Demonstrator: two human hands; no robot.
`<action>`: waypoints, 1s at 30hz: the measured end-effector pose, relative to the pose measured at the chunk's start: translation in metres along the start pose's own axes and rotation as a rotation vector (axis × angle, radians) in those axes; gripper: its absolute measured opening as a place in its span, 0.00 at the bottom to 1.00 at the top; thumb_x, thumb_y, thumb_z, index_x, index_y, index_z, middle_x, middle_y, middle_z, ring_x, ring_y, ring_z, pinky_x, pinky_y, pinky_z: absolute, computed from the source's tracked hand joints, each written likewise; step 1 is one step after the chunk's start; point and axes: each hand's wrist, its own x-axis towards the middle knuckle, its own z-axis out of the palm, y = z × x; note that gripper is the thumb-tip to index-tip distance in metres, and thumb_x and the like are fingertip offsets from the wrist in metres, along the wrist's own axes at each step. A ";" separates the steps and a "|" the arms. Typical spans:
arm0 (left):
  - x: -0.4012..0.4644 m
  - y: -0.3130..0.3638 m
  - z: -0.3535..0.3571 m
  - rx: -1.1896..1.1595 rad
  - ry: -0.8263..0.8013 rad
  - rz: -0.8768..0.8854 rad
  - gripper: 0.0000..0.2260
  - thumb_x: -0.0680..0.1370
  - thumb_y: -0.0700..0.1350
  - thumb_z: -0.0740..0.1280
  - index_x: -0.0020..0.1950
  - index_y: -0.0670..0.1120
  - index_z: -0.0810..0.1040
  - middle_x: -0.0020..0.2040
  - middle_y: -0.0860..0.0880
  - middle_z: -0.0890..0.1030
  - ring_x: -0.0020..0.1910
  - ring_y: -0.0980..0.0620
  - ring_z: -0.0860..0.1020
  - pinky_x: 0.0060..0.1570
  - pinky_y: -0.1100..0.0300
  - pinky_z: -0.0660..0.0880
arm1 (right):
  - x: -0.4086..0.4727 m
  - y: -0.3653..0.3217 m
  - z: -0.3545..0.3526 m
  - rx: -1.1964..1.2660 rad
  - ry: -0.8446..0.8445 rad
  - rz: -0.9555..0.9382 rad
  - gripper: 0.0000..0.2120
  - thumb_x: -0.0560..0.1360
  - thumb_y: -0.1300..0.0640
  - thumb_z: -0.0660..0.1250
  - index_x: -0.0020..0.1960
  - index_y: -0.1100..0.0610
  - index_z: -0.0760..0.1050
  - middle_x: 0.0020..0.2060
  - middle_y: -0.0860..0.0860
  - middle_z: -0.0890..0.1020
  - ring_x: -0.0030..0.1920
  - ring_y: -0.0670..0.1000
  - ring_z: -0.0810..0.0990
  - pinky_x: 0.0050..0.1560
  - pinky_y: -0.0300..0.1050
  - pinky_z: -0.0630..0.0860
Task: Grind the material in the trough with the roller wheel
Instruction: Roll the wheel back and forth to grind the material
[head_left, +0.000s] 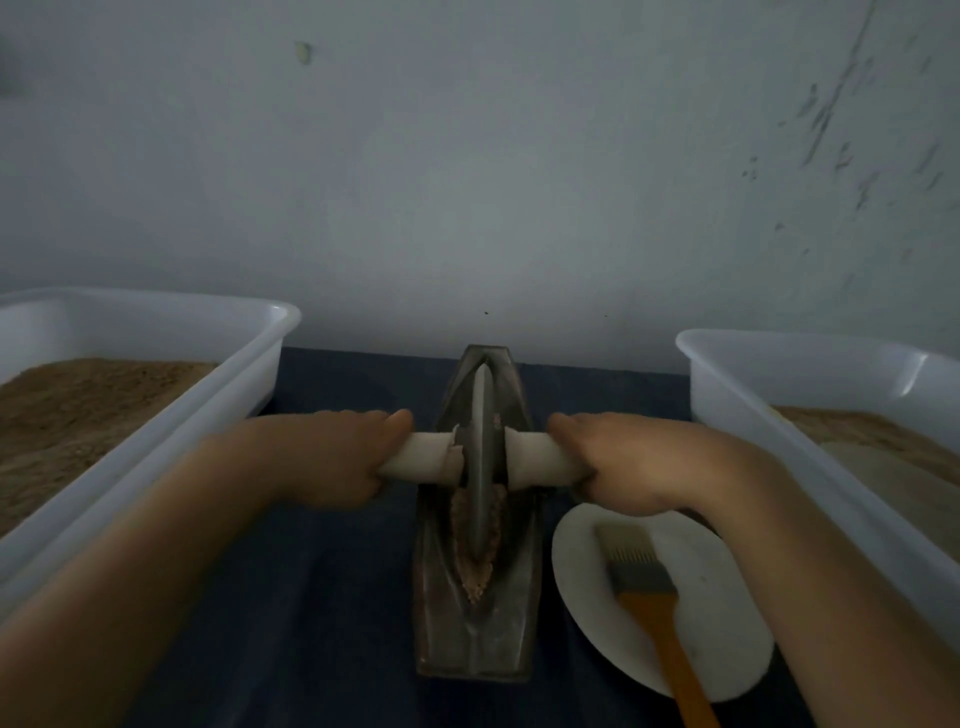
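Both hands, left hand (332, 460) and right hand (631, 467), clench the axle either side of the heavy, rigid roller wheel (482, 462) over the trough (475, 639).

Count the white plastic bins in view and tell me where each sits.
2. One white bin stands left of the trough, the other bin to its right. Both run off the frame edges; more could lie outside the view.

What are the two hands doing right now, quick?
Left hand: gripping the left handle of the roller wheel.
Right hand: gripping the right handle.
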 end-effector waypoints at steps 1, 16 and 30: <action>-0.006 0.000 -0.004 -0.041 -0.063 0.017 0.12 0.80 0.48 0.61 0.59 0.50 0.61 0.53 0.52 0.71 0.48 0.55 0.72 0.51 0.62 0.68 | -0.004 -0.001 -0.002 0.000 -0.023 -0.022 0.12 0.78 0.61 0.60 0.61 0.58 0.64 0.52 0.52 0.72 0.45 0.48 0.69 0.33 0.37 0.63; 0.046 -0.013 0.028 0.238 0.471 -0.117 0.17 0.78 0.47 0.60 0.65 0.48 0.61 0.61 0.48 0.68 0.59 0.48 0.70 0.57 0.55 0.65 | 0.038 0.019 0.024 -0.020 0.321 0.098 0.15 0.75 0.61 0.61 0.61 0.55 0.65 0.56 0.53 0.73 0.53 0.54 0.71 0.45 0.46 0.60; 0.031 -0.010 0.023 0.161 0.343 -0.070 0.18 0.78 0.49 0.61 0.65 0.49 0.59 0.62 0.49 0.68 0.58 0.50 0.70 0.57 0.56 0.65 | 0.023 0.011 0.018 -0.044 0.214 0.062 0.17 0.77 0.61 0.61 0.64 0.56 0.63 0.59 0.53 0.72 0.55 0.54 0.71 0.46 0.44 0.59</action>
